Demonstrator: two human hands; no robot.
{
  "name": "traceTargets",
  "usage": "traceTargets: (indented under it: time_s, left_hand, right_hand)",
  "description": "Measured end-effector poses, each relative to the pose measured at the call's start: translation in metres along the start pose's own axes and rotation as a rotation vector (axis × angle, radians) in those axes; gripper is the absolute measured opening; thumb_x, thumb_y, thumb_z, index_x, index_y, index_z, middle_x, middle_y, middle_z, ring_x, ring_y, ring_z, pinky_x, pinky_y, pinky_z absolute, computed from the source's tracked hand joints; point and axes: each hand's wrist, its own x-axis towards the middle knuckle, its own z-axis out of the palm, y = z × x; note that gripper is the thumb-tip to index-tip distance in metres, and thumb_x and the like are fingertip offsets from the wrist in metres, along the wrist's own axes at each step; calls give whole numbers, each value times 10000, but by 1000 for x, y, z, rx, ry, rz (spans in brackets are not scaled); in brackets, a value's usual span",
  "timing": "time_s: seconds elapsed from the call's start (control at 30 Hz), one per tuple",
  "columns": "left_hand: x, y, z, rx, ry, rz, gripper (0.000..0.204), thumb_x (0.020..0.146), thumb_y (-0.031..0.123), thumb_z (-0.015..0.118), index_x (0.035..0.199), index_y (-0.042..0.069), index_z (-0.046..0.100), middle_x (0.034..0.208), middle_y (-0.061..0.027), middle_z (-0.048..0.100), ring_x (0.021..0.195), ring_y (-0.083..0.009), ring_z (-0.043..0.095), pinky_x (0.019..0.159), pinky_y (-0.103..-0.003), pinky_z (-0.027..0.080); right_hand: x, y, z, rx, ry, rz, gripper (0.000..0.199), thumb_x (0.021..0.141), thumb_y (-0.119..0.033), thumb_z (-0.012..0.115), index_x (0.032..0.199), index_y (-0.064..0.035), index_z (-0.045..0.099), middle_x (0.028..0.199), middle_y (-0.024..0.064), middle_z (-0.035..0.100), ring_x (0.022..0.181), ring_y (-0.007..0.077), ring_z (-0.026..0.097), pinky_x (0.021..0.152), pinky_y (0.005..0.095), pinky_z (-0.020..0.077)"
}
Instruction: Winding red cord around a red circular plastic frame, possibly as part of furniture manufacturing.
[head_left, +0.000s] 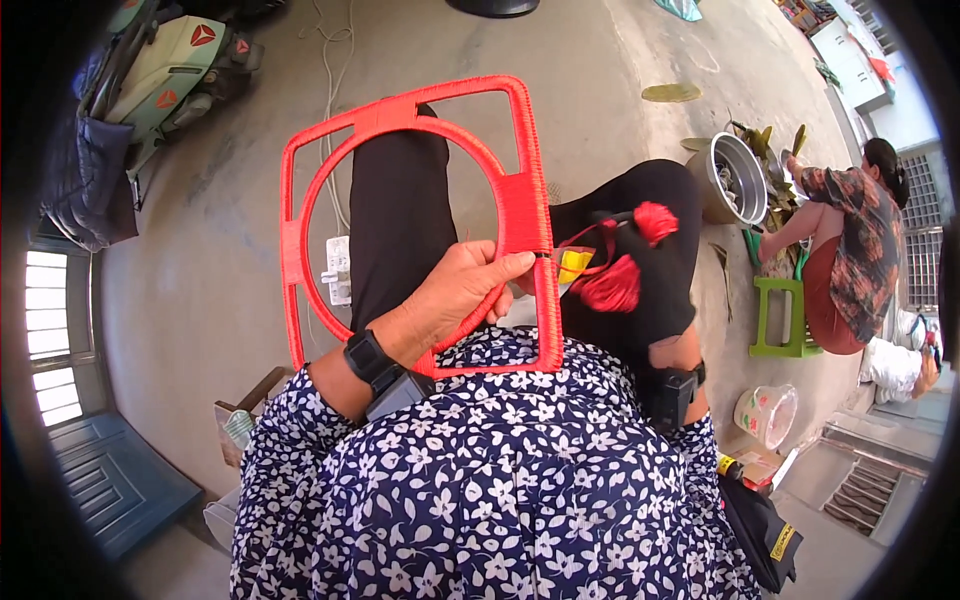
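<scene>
While the left hand (455, 295) is clamping the red frame (300, 240) upright over the lap, its long sides are running away from the body; the right hand, nearer the red cord (615, 285), is hiding, grip unclear.

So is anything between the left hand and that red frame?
No. The left hand already grips the red frame at its right side, fingers wrapped on it. The right hand is not clearly visible.
</scene>
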Motion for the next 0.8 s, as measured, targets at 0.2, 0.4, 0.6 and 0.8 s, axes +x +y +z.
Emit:
traceTargets:
  time_s: [0.2, 0.4, 0.6, 0.8]
  left_hand:
    - [5, 0, -5, -29, -15, 25, 225, 952, 182, 623, 1014, -34, 627, 828, -74, 658, 531, -62, 558, 435, -188, 468]
    - [4, 0, -7, -105, -48, 44, 190, 949, 156, 620, 1018, -22, 623, 781, -45, 627, 561, -76, 575, 475, -195, 481]
    - [2, 5, -4, -225, -36, 7, 283, 967, 277, 588, 1032, 2, 610, 799, -54, 626, 596, -102, 593, 499, -224, 487]
    - [1, 3, -4, -207, -107, 114, 319, 948, 316, 613, 1020, 6, 617, 788, -49, 619, 640, -118, 593, 564, -242, 495]
  right_hand:
    - [15, -2, -54, 20, 302, 233, 223, 916, -168, 660, 1101, -44, 648, 919, 8, 664, 814, 80, 624, 672, 225, 488]
    - [18, -23, -53, -800, 222, -102, 278, 870, -233, 698, 1102, -82, 673, 909, 29, 685, 742, 193, 647, 650, 307, 511]
    - [9, -53, -4, -1217, 288, -514, 339, 830, -247, 688, 1160, -171, 672, 914, 69, 666, 772, 278, 645, 671, 373, 527]
    - [0, -55, 36, -894, -243, -665, 376, 794, -129, 699, 1167, -103, 651, 1053, 104, 637, 866, 272, 645, 727, 341, 542]
